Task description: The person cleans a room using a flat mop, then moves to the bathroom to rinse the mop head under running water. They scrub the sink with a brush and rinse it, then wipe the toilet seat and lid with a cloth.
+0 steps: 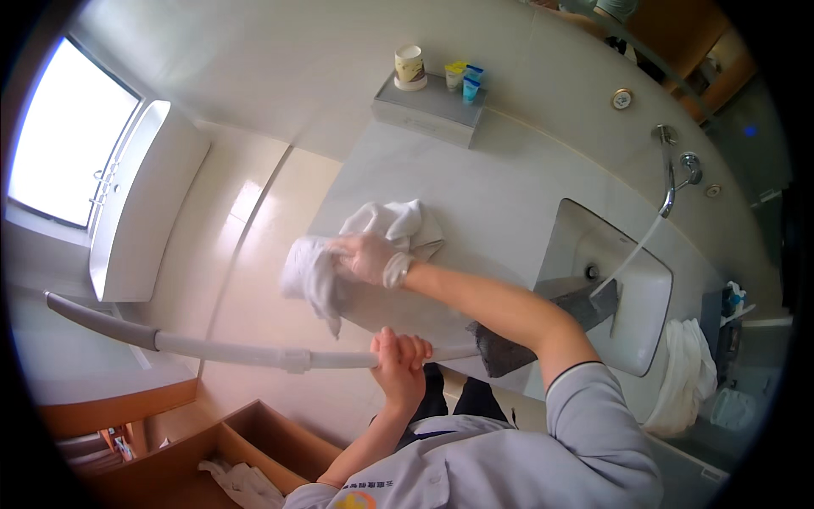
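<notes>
My left hand (pixel 402 366) is wrapped around the pale pole of a flat mop (pixel 235 348), whose grey grip end points to the left. The mop's dark grey pad (pixel 509 353) lies across the counter's front edge and reaches into the sink (pixel 639 318), partly hidden behind my right forearm. Water runs from the wall faucet (pixel 666 172) onto the pad. My right hand (pixel 365 256), in a thin translucent glove, grips a crumpled white cloth (pixel 311 270) at the left end of the grey counter (pixel 470 191). Part of the cloth hangs past the counter's edge.
A grey box (pixel 426 118) at the back of the counter carries a paper cup (pixel 410 67) and several small tubes (pixel 469 89). A white bathtub (pixel 143 210) stands by the window. Wooden compartments (pixel 254 439) are at lower left. A white towel (pixel 683 375) hangs right of the sink.
</notes>
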A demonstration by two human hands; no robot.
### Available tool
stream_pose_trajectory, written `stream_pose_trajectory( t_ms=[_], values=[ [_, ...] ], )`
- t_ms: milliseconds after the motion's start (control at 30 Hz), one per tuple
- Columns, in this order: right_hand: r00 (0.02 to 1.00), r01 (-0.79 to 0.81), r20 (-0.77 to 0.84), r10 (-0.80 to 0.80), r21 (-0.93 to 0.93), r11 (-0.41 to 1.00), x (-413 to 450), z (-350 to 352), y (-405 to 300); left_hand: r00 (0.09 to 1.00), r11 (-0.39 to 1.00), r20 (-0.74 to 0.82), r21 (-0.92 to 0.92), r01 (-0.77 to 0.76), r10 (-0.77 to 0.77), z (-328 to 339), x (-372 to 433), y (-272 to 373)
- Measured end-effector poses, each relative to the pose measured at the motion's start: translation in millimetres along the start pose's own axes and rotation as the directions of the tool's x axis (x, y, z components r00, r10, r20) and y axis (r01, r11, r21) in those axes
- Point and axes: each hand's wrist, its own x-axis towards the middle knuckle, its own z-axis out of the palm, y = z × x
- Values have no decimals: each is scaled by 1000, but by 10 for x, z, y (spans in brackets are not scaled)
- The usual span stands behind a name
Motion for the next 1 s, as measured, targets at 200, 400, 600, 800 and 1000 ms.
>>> stream_pose_trajectory(
  t_ms=[200,400,600,800,1000],
  values=[
    [747,-25,-500,438,637,770,-634,-1329,-307,1000,999,-4,-30,-12,12,-23,90,17],
    [523,424,-592,613,805,415,-1581,-1855,381,1000,999,0,48,8,-8,49,76,60],
    [473,463,-591,654,798,386,-1619,-1949,446,1000,1000,24,-23,9,-8,44,110,50],
    [536,197,-603,591,770,607,-897,-2438,547,1000,1000,10,-9,-4,5,86,149,51],
    [624,-740,-717,310,-415,529,-345,-2423,1624,1000,1000,-4,9,5,-5,75,152,53]
  ],
)
